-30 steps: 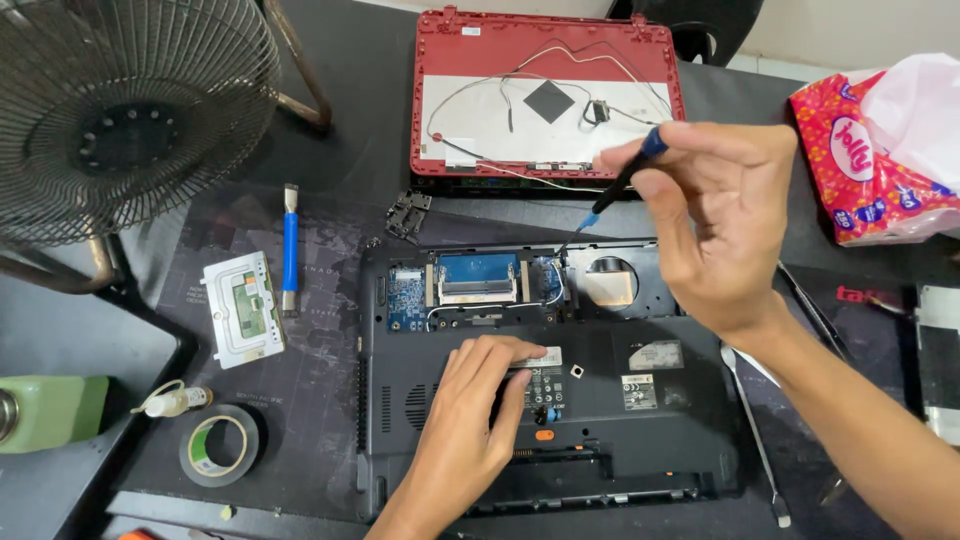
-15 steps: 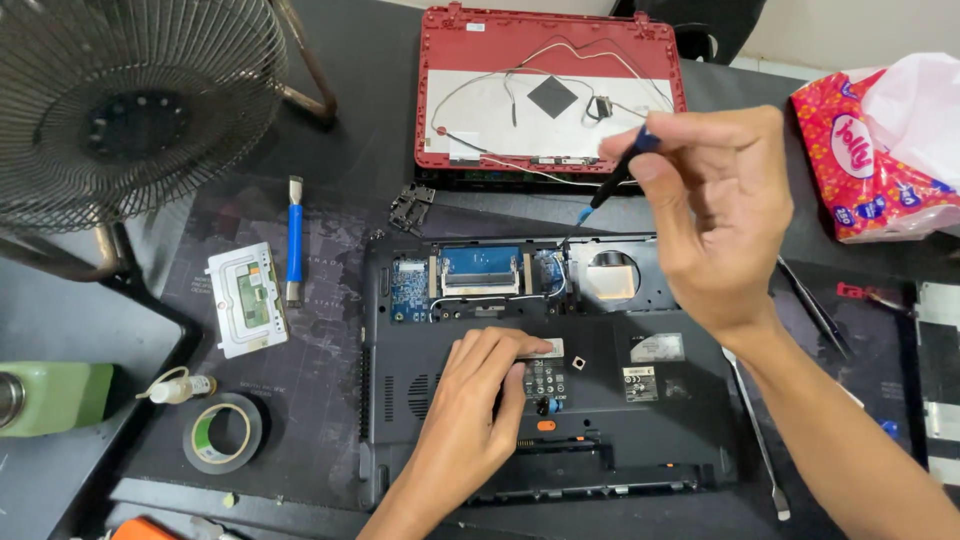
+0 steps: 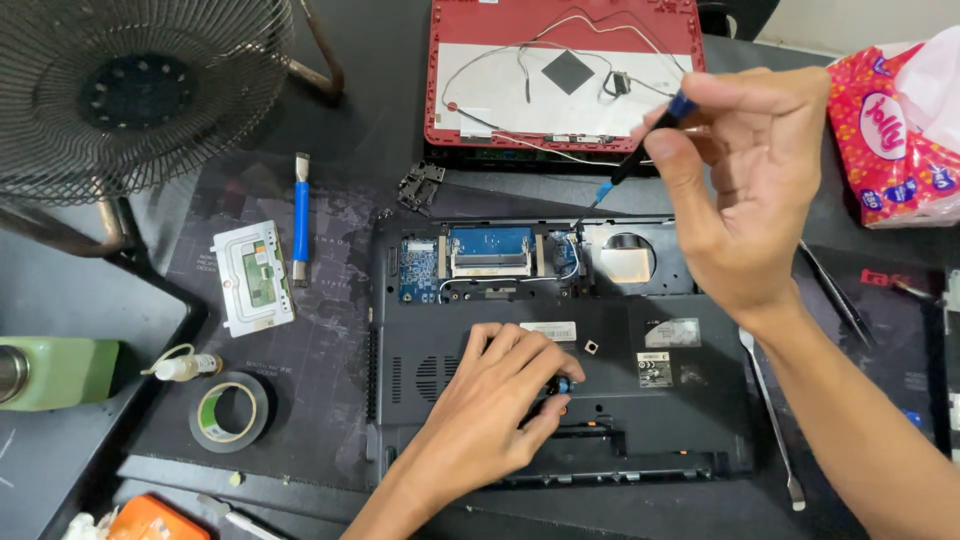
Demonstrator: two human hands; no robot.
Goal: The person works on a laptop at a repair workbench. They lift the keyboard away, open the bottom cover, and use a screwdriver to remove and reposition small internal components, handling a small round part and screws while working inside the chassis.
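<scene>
Screwdriver (image 3: 640,150) pinched in right hand (image 3: 745,190), tip just over the rear edge of the laptop base (image 3: 560,370) by the exposed board (image 3: 487,255). Left hand (image 3: 490,410) presses the base's middle, fingertips curled on a small blue part — grip unclear. Advice: keep shaft upright, seat tip before turning.

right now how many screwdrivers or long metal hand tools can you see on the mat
4: a blue-handled tool left of the laptop base, a screwdriver in the right hand, a metal spudger and tweezers at right. More may be hidden.
</scene>
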